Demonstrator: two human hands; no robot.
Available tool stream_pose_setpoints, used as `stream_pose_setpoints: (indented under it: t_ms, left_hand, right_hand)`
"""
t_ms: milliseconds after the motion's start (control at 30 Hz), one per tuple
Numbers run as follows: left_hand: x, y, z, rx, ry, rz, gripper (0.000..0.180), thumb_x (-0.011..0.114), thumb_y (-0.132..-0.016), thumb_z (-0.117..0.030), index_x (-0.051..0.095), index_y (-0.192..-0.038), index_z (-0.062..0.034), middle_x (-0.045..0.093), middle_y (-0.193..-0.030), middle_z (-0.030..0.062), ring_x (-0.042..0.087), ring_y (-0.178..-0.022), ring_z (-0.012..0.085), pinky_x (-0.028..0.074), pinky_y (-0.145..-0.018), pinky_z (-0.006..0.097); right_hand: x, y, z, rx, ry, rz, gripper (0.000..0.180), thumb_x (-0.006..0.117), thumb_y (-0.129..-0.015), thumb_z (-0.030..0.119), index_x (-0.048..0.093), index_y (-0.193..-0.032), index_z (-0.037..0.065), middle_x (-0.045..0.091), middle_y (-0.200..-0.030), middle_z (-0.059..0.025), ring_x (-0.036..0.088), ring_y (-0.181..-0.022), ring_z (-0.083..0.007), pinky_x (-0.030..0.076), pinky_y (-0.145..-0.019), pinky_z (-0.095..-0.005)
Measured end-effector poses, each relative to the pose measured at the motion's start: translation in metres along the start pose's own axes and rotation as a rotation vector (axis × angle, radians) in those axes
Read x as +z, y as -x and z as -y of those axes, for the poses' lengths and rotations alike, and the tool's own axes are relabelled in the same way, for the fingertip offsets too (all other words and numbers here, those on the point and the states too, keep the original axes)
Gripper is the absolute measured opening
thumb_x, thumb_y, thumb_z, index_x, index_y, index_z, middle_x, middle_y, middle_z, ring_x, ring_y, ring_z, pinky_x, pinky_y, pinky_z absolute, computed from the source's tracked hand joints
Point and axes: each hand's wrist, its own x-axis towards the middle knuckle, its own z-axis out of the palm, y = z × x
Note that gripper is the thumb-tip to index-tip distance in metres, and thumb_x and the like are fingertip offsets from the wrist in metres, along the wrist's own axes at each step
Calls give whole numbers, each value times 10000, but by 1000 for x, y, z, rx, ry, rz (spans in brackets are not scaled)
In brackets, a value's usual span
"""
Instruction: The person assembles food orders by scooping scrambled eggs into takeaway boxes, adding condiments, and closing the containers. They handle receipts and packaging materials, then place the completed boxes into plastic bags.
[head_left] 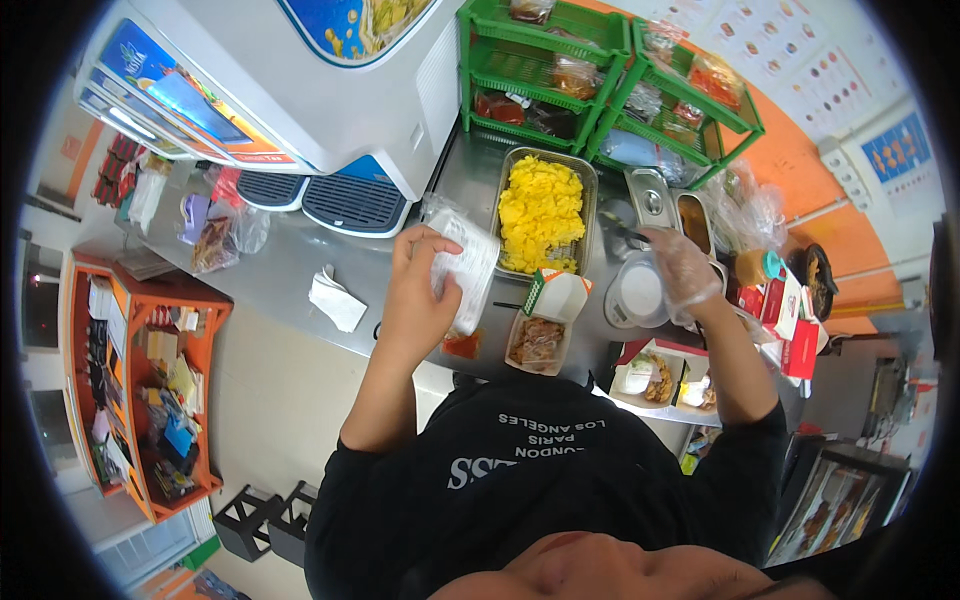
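While the left hand [425,285] is clamped around a clear plastic container [466,262], holding it tilted just above the bench [290,270], the container sits immediately left of the metal tray of yellow scrambled egg [541,210] and above the near edge of the work area. Its contents cannot be made out. The right hand [680,270], in a thin clear glove, is closed on a dark-handled utensil [625,230] reaching toward the small steel pans [650,195] at the far right; the utensil's working end is too small to identify.

Just near of the egg tray stands an open paper carton [545,325] already holding brown cooked food, with a small red sauce portion [462,345] beside it on the left. Two further cartons [665,375] with food lie at the near right. A round white lid or dish [638,295] rests below the gloved hand.

Judgement: portioning is partly done; one carton is filled with the brown item, egg appears not yet added, and all cartons remain unclosed.

Green wire baskets [600,70] stand at the far edge, a folded napkin [335,298] lies left.
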Motion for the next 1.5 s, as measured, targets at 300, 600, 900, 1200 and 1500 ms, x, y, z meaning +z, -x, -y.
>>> stream_pose_setpoints:
  t_ms: [300, 600, 900, 1200, 1500]
  left_hand:
    - [137, 34, 91, -484, 46, 642, 332, 501, -957, -196, 609, -1224, -31, 624, -1261, 243, 592, -1174, 418, 464, -1009, 482]
    - [209, 27, 128, -615, 323, 523, 414, 449, -1028, -334, 659, -1083, 18, 680, -1037, 279, 650, -1010, 439, 486, -892, 505]
    - [196, 6, 109, -692, 448, 830, 667, 748, -863, -436, 614, -1260, 83, 692, -1208, 215, 656, -1133, 275, 488, -975, 362]
    - [205, 6, 119, -696, 486, 861, 819, 828, -797, -397, 530, -1345, 135, 654, -1279, 244, 639, -1171, 296, 489, -1004, 369]
    - [195, 5, 118, -703, 476, 738, 848, 853, -740, -447, 571, -1303, 121, 665, -1251, 244, 661, -1149, 307, 512, -978, 360]
  right_hand:
    - [96, -114, 21, -233, 345, 541, 255, 477, -983, 180, 593, -1151, 28, 681, -1107, -181, 704, -972, -357, 572, -828, -464]
    - [132, -103, -4, -283, 394, 842, 229, 484, -976, 176, 573, -1156, 67, 694, -1053, -168, 707, -973, -377, 578, -780, -477]
    - [147, -88, -68, -255, 223, 809, 230, 497, -960, 128, 578, -1157, 41, 670, -1050, -198, 686, -988, -391, 556, -868, -484]
    - [156, -100, -49, -421, 235, 779, 368, 505, -935, 86, 549, -1297, 37, 672, -1056, -154, 694, -966, -326, 576, -838, -382]
    - [132, -107, -7, -287, 198, 607, 353, 536, -918, 111, 543, -1263, 36, 694, -1022, -194, 716, -864, -375, 578, -749, -465]
